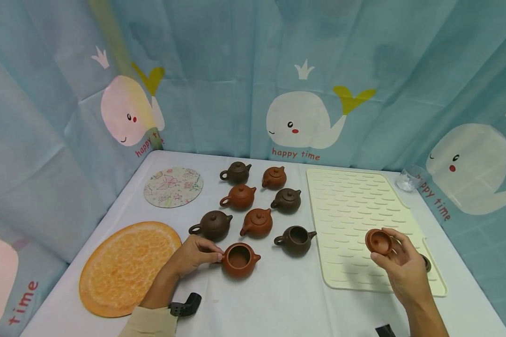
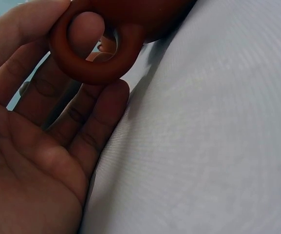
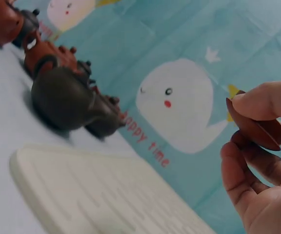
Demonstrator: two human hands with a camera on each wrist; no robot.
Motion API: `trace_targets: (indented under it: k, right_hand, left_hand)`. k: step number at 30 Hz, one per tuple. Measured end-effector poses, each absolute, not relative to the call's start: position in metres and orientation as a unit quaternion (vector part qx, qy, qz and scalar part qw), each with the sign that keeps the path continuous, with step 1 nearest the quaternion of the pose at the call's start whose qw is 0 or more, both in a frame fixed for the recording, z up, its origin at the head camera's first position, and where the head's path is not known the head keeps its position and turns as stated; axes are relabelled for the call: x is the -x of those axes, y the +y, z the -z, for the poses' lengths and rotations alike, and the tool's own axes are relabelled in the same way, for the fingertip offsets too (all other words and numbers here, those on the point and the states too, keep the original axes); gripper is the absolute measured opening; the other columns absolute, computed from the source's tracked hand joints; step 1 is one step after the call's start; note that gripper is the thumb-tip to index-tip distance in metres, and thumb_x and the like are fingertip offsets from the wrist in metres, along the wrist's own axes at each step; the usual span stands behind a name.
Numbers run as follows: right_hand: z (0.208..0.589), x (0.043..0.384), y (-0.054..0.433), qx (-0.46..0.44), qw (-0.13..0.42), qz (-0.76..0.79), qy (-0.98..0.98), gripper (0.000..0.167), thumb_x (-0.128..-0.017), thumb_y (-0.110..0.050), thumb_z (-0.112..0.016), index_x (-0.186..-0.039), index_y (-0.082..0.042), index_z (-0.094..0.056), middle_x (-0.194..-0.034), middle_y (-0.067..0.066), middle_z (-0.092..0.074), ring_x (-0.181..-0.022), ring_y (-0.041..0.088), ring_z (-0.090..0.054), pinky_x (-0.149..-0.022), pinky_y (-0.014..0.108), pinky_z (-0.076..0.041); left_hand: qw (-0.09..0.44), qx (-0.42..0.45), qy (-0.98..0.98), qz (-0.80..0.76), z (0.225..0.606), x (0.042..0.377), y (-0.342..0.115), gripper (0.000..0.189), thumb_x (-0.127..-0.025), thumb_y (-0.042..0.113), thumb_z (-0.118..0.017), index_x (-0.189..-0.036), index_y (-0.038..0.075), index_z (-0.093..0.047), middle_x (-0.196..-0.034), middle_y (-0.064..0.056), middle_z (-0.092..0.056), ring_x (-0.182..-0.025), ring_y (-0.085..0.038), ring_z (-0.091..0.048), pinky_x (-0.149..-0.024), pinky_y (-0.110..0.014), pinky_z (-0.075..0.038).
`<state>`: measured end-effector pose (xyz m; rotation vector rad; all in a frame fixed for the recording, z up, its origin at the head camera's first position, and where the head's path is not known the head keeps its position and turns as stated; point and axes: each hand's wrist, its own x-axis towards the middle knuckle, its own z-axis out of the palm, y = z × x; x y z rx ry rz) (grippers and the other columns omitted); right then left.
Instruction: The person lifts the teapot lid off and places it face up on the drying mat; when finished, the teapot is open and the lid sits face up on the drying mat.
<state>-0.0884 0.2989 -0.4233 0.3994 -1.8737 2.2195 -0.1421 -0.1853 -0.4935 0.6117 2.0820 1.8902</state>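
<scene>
My left hand [image 1: 200,255] pinches the ring handle [image 2: 91,73] of a lidless reddish-brown clay teapot [image 1: 238,271], which sits on the white cloth with its spout to the right. One fingertip shows through the ring in the left wrist view. Over the cream ridged mat, my right hand [image 1: 406,267] holds a reddish-brown teapot lid [image 1: 379,242] between thumb and fingers, its hollow underside turned up toward the head camera. In the right wrist view that lid [image 3: 254,129] appears edge-on. A dark lid [image 1: 427,263] on the mat is partly hidden behind the right hand.
A lidless dark teapot [image 1: 295,247] stands left of the mat [image 1: 354,196]. Several lidded teapots, brown [image 1: 257,224] and dark [image 1: 215,228], stand behind. A pizza-like round mat [image 1: 128,267] and a floral round mat [image 1: 173,187] lie left. A clear cup [image 1: 406,180] stands back right.
</scene>
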Motion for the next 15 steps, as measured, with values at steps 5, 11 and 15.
trace_targets:
  k: [5,11,15]
  right_hand:
    - [0.430,0.082,0.305,-0.085,0.114,-0.710,-0.689,0.062,-0.081,0.026,-0.058,-0.137,0.006,-0.041,-0.129,0.010,-0.047,-0.110,0.013,-0.057,-0.082,0.021,-0.049]
    - [0.441,0.077,0.316,-0.032,0.106,-0.673,-0.732,0.064,-0.081,0.018,-0.066,-0.138,-0.001,-0.045,-0.131,0.003,-0.047,-0.108,0.007,-0.058,-0.079,0.019,-0.049]
    - [0.451,0.077,0.323,-0.037,0.114,-0.649,-0.751,0.064,-0.080,0.017,-0.068,-0.138,0.000,-0.046,-0.126,-0.001,-0.053,-0.106,0.005,-0.058,-0.077,0.016,-0.048]
  left_hand:
    - [0.134,-0.211,0.715,-0.653,0.493,0.142,-0.185,0.014,-0.082,-0.001,-0.074,-0.093,-0.009,-0.072,-0.089,-0.016,-0.071,-0.080,-0.018,-0.068,-0.071,-0.030,-0.054]
    - [0.137,-0.205,0.716,-0.653,0.493,0.142,-0.185,0.014,-0.082,-0.001,-0.074,-0.094,-0.008,-0.073,-0.089,-0.016,-0.071,-0.079,-0.018,-0.068,-0.071,-0.030,-0.054]
    - [0.139,-0.202,0.715,-0.654,0.493,0.142,-0.186,0.014,-0.082,-0.001,-0.074,-0.094,-0.009,-0.072,-0.089,-0.017,-0.070,-0.080,-0.019,-0.068,-0.071,-0.030,-0.054]
